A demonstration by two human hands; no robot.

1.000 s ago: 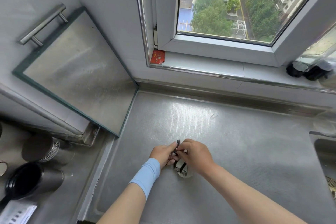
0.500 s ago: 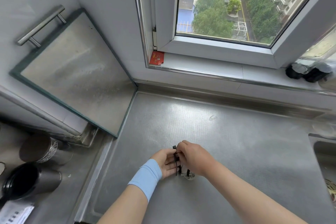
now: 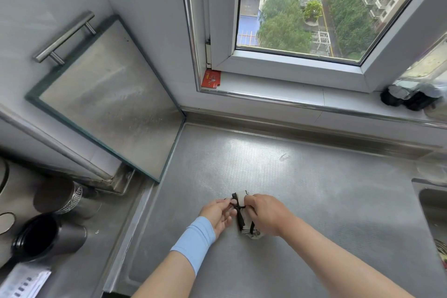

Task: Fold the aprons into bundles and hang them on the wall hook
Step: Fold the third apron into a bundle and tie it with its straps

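A small rolled apron bundle [image 3: 242, 197], pale cloth wound with black straps [image 3: 240, 219], lies on the steel counter [image 3: 302, 176] near its front. My left hand [image 3: 217, 213], with a light blue wristband, pinches a black strap at the bundle's left side. My right hand [image 3: 266, 213] grips the bundle from the right and covers most of it. Only the bundle's far end and a bit of its near end show between my hands. No wall hook is in view.
A glass panel with a metal handle [image 3: 108, 94] leans at the counter's left. Dark metal cups [image 3: 48, 237] stand lower left. A sink [image 3: 435, 220] lies at the right edge. Black-capped bottles [image 3: 411, 97] sit on the window sill; a red card [image 3: 212, 79] sits in its corner.
Both hands have worked the black strap around the bundle; the bundle's pale far end now shows above my fingers. The hands stay in the same spot on the counter.
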